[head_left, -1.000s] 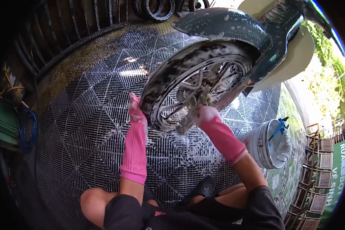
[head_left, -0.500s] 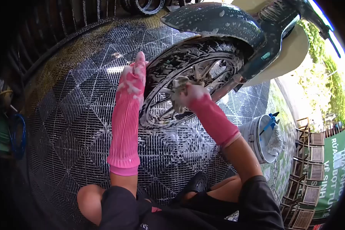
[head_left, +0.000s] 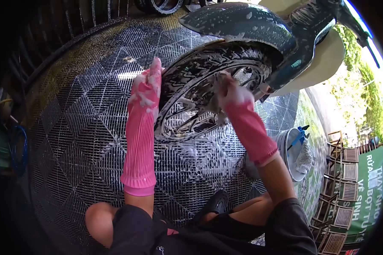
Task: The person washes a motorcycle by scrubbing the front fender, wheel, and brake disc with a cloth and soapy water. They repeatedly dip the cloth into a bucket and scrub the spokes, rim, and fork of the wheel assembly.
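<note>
Both hands wear pink rubber gloves coated with white suds. My left hand [head_left: 147, 87] lies against the outer side of the soapy front tyre [head_left: 187, 74], fingers stretched upward; its far side is hidden. My right hand [head_left: 236, 94] is closed around a wet greyish rag [head_left: 217, 95], held at the spokes near the hub of the motorbike's wheel [head_left: 187, 123]. Part of the rag is hidden behind the glove and blurred. Above the tyre curves the dark green front fender [head_left: 238, 21], spotted with foam.
A bucket [head_left: 285, 148] with a blue-handled tool [head_left: 300, 136] and a whitish cloth [head_left: 304, 159] over its rim stands at right. Foam covers the grated floor tiles [head_left: 102, 127]. Stacked wooden chairs [head_left: 344, 182] and a green banner [head_left: 370, 187] are further right. A blue hose [head_left: 19, 151] lies left.
My right hand has moved right and slightly up across the wheel with the rag. My left hand stays at the tyre almost unmoved.
</note>
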